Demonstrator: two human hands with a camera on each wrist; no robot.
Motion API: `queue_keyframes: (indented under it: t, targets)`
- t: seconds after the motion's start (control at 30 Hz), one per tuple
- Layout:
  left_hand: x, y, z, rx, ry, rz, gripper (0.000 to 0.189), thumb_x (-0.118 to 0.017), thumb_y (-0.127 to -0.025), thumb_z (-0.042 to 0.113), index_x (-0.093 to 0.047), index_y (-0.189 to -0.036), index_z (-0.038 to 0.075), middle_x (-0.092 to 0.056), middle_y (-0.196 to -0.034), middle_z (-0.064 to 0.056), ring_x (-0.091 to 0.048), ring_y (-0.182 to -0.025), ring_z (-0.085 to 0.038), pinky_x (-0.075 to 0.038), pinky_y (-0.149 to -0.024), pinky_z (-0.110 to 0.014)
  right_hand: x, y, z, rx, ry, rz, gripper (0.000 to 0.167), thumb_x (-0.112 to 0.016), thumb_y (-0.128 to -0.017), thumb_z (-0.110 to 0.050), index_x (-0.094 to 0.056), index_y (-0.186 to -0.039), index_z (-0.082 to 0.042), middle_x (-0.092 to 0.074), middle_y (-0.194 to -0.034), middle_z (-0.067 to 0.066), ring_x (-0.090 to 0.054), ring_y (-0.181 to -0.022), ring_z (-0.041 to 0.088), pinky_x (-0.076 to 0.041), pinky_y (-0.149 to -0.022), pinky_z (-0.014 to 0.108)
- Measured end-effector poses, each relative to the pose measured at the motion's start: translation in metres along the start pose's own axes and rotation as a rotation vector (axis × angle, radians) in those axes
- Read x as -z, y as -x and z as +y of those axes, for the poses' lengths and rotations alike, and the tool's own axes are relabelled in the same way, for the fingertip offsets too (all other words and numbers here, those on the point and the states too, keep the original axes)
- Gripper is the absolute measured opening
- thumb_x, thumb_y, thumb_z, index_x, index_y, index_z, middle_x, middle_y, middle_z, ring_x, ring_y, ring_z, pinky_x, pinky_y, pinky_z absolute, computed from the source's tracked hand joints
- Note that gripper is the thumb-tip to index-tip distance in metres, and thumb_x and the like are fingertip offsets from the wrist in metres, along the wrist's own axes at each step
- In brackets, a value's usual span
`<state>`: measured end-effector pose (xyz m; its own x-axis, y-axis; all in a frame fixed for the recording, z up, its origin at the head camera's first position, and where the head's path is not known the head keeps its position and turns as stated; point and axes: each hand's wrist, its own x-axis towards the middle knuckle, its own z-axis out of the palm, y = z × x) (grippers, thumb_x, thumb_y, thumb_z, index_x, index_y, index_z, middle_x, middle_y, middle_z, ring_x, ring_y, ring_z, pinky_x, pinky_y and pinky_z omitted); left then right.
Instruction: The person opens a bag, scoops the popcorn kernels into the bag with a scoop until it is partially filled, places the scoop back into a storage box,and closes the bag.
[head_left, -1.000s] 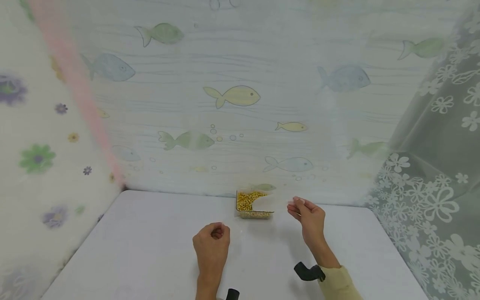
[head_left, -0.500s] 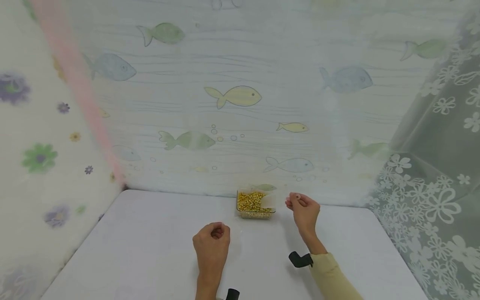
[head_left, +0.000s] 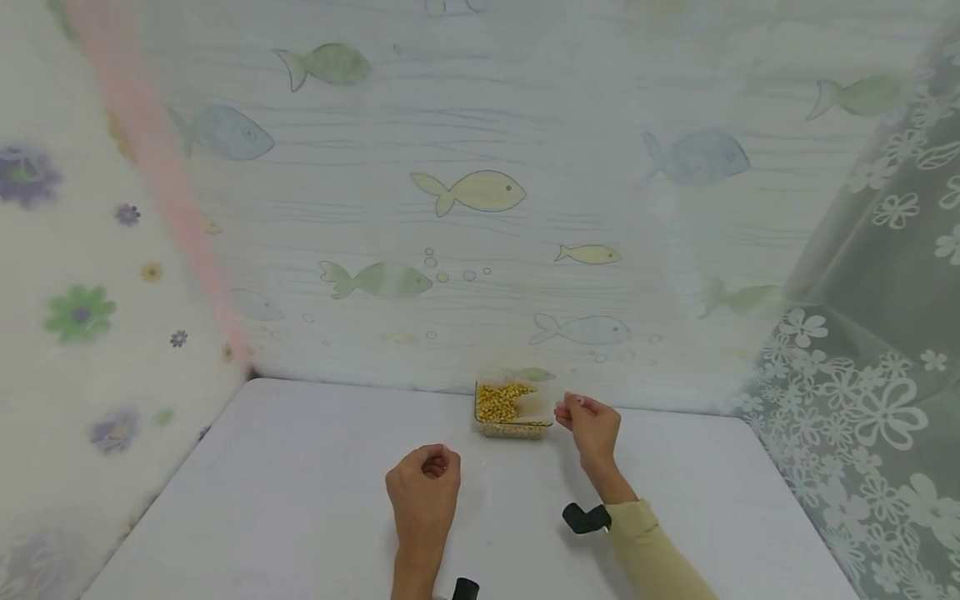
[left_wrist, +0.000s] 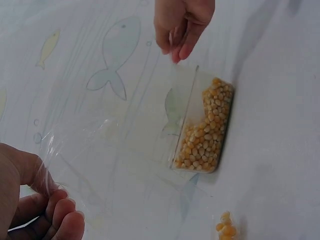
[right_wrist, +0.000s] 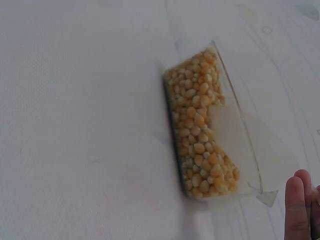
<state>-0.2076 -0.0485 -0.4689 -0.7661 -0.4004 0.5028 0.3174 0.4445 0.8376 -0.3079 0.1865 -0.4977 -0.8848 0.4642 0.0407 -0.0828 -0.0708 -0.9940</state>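
Corn kernels (head_left: 497, 406) are heaped in a clear container (head_left: 517, 423), which is set near the far edge of the tabletop (head_left: 300, 500), about midway between its two far corners. At the far left, beyond the table's left edge, a white sheet printed with coloured flowers (head_left: 78, 312) is seen. Left of the container and nearer the front edge, the left hand (head_left: 423, 487) is raised with its fingers curled; by the left wrist view, clear plastic film (left_wrist: 75, 145) is pinched between thumb and fingers. A small cluster of kernels (left_wrist: 226, 229) is seen below that hand's reach — whether it is enclosed by the film cannot be told. Behind the far edge, a pale wall covering with drawn fish (head_left: 467, 192) is hung. Over the container's right part, a pale translucent piece (right_wrist: 225, 132) is dipped among the kernels; its full outline cannot be made out. Its outer end is pinched by the fingertips of the right hand (head_left: 596, 429), just right of the container — a pale yellow sleeve (head_left: 660, 554) is worn on that arm. Past the right edge, a grey sheet with white flowers (head_left: 892, 408) is draped.
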Motion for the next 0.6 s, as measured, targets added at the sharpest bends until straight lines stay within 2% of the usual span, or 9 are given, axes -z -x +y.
queue_keyframes:
  t: [0.13,0.37,0.6]
  targets:
    - [0.0,0.001,0.001,0.006,0.001,-0.003,0.007,-0.071,-0.078,-0.008,-0.076,-0.078,-0.004,-0.065,-0.06,-0.003,-0.057,-0.052,-0.006,-0.05,-0.05,-0.019,0.0,-0.001,0.005,-0.09,-0.068,-0.002,0.032,-0.064,-0.098,-0.006,-0.061,-0.117,0.019,-0.073,-0.074,0.002,-0.072,-0.066,0.008,-0.06,-0.068,0.024]
    - [0.0,0.0,0.001,-0.014,0.01,0.005,0.007,-0.07,-0.078,-0.009,-0.075,-0.078,-0.004,-0.065,-0.06,-0.003,-0.057,-0.051,-0.006,-0.049,-0.049,-0.017,0.001,-0.004,0.009,-0.224,-0.139,0.016,0.037,-0.064,-0.099,-0.008,-0.057,-0.124,0.018,-0.072,-0.073,0.001,-0.072,-0.068,0.007,-0.06,-0.071,0.024]
    - [0.0,0.001,0.001,-0.007,0.021,0.012,0.008,-0.071,-0.078,-0.009,-0.076,-0.078,-0.002,-0.064,-0.06,-0.002,-0.056,-0.051,-0.005,-0.049,-0.05,-0.017,0.003,-0.004,0.012,-0.364,-0.264,0.013,0.044,-0.062,-0.1,-0.008,-0.051,-0.134,0.016,-0.072,-0.074,0.0,-0.073,-0.073,0.007,-0.059,-0.077,0.024]
